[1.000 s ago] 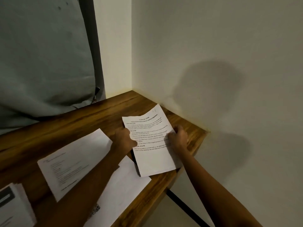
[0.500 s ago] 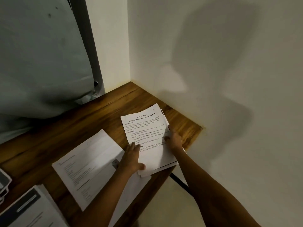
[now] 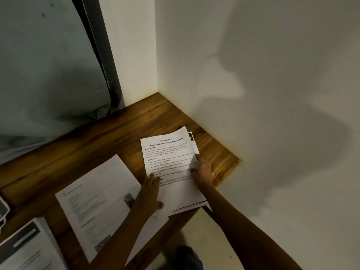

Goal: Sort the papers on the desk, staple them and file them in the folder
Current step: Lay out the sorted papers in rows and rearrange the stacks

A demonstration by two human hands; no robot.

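Note:
A small stack of printed papers (image 3: 167, 152) lies near the right end of the wooden desk (image 3: 97, 141), its top sheet headed with a task title. My left hand (image 3: 153, 189) lies flat on the stack's lower left part with straight fingers. My right hand (image 3: 202, 170) holds the stack's right edge, fingers on top of the sheets. A second printed sheet (image 3: 97, 199) lies to the left, partly under my left forearm. More papers (image 3: 27, 248) sit at the bottom left corner. No stapler or folder is in view.
The desk fits into a corner between white walls (image 3: 253, 75). A grey curtain (image 3: 44, 65) hangs behind the desk at left. The stack overhangs the desk's front edge above the floor (image 3: 204, 234). A dark-edged item (image 3: 3, 209) shows at the far left.
The view has tipped down and moved closer. My left hand slid from the stack's left edge to its lower left and flattened. My right hand stayed at the right edge.

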